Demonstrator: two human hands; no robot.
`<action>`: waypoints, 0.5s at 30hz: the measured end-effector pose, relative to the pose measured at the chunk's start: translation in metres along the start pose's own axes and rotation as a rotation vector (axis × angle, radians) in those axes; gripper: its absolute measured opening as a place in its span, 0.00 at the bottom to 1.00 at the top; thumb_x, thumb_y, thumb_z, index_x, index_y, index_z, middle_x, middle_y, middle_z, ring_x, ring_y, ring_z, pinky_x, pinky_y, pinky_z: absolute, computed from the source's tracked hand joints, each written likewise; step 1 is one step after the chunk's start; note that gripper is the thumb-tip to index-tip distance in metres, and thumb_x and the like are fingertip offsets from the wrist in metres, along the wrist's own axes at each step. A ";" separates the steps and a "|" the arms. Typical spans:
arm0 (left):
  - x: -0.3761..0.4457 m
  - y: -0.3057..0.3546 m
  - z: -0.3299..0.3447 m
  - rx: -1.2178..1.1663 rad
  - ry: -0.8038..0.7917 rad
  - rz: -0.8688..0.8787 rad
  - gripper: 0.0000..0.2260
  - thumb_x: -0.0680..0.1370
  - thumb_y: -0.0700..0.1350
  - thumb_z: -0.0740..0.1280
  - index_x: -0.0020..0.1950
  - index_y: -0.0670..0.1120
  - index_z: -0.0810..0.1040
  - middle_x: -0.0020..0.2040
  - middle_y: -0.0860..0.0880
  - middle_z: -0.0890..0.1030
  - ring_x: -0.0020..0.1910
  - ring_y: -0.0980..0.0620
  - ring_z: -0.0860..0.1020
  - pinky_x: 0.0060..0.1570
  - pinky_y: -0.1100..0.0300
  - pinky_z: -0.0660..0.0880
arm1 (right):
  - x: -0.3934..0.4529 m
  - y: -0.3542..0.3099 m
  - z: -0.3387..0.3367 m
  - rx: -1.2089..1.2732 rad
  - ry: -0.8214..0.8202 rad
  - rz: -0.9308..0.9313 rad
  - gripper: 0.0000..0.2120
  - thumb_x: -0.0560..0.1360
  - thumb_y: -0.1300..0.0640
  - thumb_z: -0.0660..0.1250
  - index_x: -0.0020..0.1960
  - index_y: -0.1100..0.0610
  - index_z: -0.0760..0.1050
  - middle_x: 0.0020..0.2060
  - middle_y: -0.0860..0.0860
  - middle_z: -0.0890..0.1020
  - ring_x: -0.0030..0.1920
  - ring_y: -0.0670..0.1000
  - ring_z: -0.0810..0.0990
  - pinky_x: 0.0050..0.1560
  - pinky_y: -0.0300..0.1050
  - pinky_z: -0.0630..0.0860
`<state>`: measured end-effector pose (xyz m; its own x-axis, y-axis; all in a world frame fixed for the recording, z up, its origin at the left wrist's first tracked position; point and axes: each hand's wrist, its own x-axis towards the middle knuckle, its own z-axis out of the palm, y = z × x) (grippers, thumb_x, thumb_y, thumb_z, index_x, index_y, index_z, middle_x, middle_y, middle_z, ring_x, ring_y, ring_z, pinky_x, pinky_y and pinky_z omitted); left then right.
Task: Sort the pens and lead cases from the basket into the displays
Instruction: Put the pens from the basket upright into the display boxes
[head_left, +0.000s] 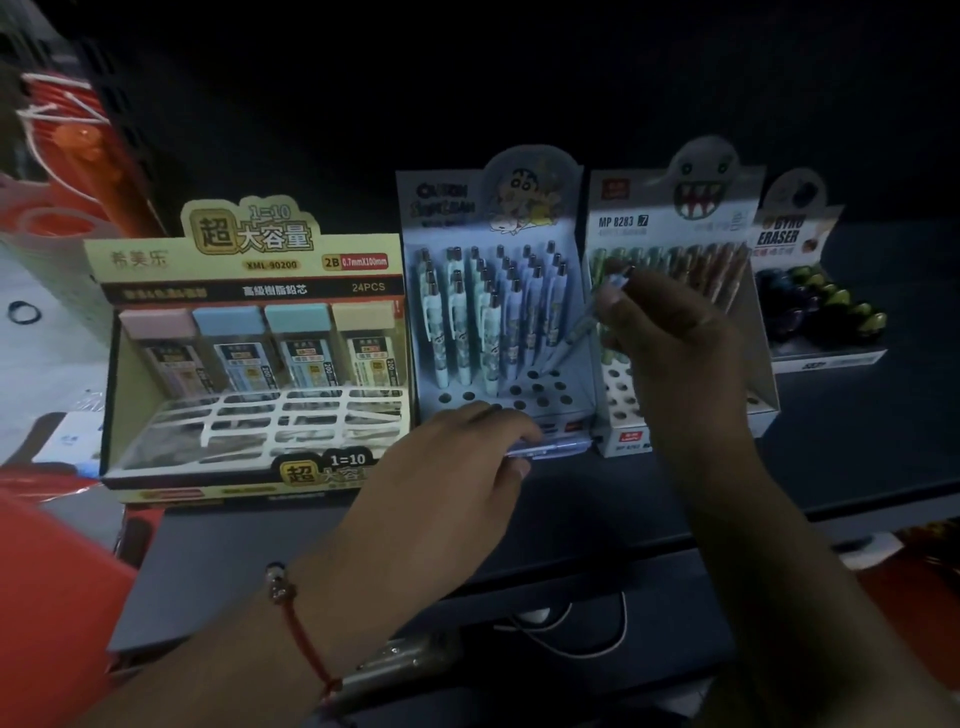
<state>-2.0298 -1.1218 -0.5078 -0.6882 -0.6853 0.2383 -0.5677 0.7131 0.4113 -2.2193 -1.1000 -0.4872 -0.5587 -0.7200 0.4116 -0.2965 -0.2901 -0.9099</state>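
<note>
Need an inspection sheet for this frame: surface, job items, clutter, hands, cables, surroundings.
Surface: dark shelf, dimly lit.
Job items: lead case display, four cases in the back row; cartoon pen display, front holes unfilled; pen display with a ghost; basket not seen.
Clutter: eraser display at far right.
Hands: left hand holds pens low in front; right hand pinches a pen above the holes.
Cables: white cord below the shelf.
Surroundings: red items at left.
</note>
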 end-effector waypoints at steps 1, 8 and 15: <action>0.000 -0.001 0.000 0.000 0.001 0.000 0.12 0.82 0.52 0.59 0.65 0.62 0.71 0.61 0.61 0.74 0.58 0.61 0.71 0.54 0.64 0.69 | 0.001 0.003 0.003 -0.022 -0.024 -0.025 0.08 0.80 0.58 0.67 0.56 0.57 0.83 0.47 0.46 0.86 0.49 0.43 0.83 0.50 0.39 0.79; 0.000 -0.005 0.000 0.010 0.017 -0.005 0.12 0.82 0.52 0.60 0.65 0.61 0.71 0.61 0.60 0.75 0.58 0.61 0.72 0.56 0.62 0.71 | 0.008 0.022 0.022 -0.196 -0.118 -0.046 0.06 0.79 0.55 0.69 0.51 0.57 0.83 0.40 0.42 0.83 0.40 0.36 0.79 0.41 0.27 0.72; 0.000 -0.007 0.002 0.013 0.023 -0.021 0.12 0.82 0.52 0.60 0.64 0.61 0.72 0.60 0.61 0.75 0.58 0.61 0.72 0.54 0.62 0.71 | 0.012 0.021 0.026 -0.408 -0.108 -0.125 0.19 0.81 0.52 0.64 0.37 0.63 0.71 0.27 0.57 0.68 0.28 0.53 0.66 0.33 0.43 0.62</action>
<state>-2.0264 -1.1269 -0.5127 -0.6656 -0.7034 0.2496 -0.5879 0.7001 0.4052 -2.2114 -1.1310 -0.5026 -0.4213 -0.7634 0.4896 -0.6503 -0.1220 -0.7498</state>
